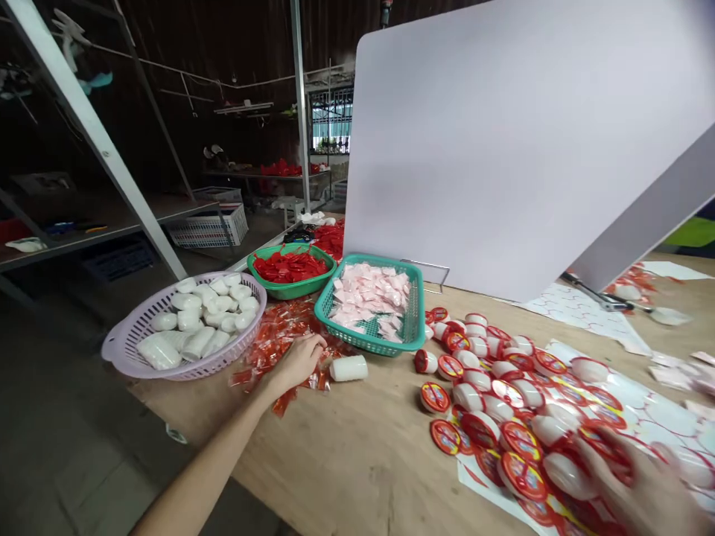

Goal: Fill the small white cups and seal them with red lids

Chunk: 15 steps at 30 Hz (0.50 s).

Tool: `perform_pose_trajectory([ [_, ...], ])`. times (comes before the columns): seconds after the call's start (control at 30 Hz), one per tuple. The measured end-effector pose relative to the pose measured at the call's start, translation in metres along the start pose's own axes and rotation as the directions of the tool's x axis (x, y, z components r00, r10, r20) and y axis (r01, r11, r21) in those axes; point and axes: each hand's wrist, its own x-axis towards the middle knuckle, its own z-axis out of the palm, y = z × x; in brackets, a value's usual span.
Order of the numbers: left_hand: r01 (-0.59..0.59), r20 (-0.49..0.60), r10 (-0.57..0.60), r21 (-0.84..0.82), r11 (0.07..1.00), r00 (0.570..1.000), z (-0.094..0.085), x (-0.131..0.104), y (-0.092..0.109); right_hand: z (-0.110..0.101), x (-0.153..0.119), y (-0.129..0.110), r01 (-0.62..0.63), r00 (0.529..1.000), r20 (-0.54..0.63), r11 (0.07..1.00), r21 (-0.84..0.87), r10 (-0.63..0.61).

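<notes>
My left hand (300, 360) rests over a heap of clear-wrapped red packets (273, 335), fingers curled and pressed together; whatever is between them is hidden. Just right of its fingertips a white plastic cup (349, 368) lies on its side. At the lower right, my right hand (642, 480) is smeared by motion over a pile of white cups with red printed lids (522, 476). Whether it grips one of the lidded cups cannot be made out. The pile lies partly on white printed sheets (648, 398).
A lilac basket (120, 350) holds white cups. Behind the packets stand a green basin (290, 290) of red pieces and a teal basket (416, 313) of pale pink sachets. A large white board (474, 149) rises behind. The wooden table's (335, 461) left edge drops to the floor.
</notes>
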Motion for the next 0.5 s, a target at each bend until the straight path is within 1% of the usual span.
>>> perform_pose_trajectory([
  [0.07, -0.034, 0.021, 0.034, -0.001, 0.999, 0.999, 0.009, -0.001, 0.009, 0.003, 0.008, 0.001, 0.047, 0.998, 0.044, 0.984, -0.172, -0.040],
  [0.1, -0.053, 0.036, 0.053, -0.002, 0.999, 0.998, 0.013, -0.002, 0.013, 0.004, 0.009, -0.002, 0.074, 0.997, 0.032, 0.969, -0.236, -0.069],
  [0.17, -0.099, 0.070, 0.099, -0.008, 0.995, 0.993, 0.023, -0.003, 0.019, 0.003, 0.002, -0.018, 0.110, 0.987, -0.079, 0.952, -0.285, -0.138],
  [0.23, -0.147, 0.086, 0.147, 0.001, 0.989, 0.985, 0.033, -0.004, 0.017, 0.000, -0.015, -0.047, 0.138, 0.963, -0.198, 0.964, -0.227, -0.184],
  [0.3, -0.168, 0.028, 0.166, 0.102, 0.980, 0.986, 0.044, 0.000, 0.008, 0.000, -0.037, -0.083, 0.146, 0.960, -0.231, 0.986, -0.077, -0.161],
  [0.33, -0.175, -0.021, 0.179, 0.134, 0.975, 0.984, 0.050, 0.004, 0.002, 0.003, -0.048, -0.101, 0.154, 0.967, -0.205, 0.988, 0.005, -0.150],
  [0.37, -0.202, -0.058, 0.212, 0.144, 0.969, 0.976, 0.055, 0.008, -0.003, 0.009, -0.060, -0.118, 0.174, 0.978, -0.133, 0.981, 0.084, -0.162],
  [0.4, -0.222, -0.105, 0.237, 0.138, 0.965, 0.966, 0.060, 0.013, -0.008, 0.016, -0.071, -0.134, 0.185, 0.983, -0.029, 0.969, 0.166, -0.182],
  [0.43, -0.229, -0.137, 0.244, 0.119, 0.966, 0.960, 0.064, 0.016, -0.010, 0.025, -0.081, -0.149, 0.172, 0.979, 0.063, 0.954, 0.247, -0.193],
  [0.5, -0.244, -0.129, 0.246, 0.031, 0.969, 0.961, 0.068, 0.015, -0.010, 0.041, -0.098, -0.173, 0.163, 0.953, 0.183, 0.919, 0.359, -0.241],
])
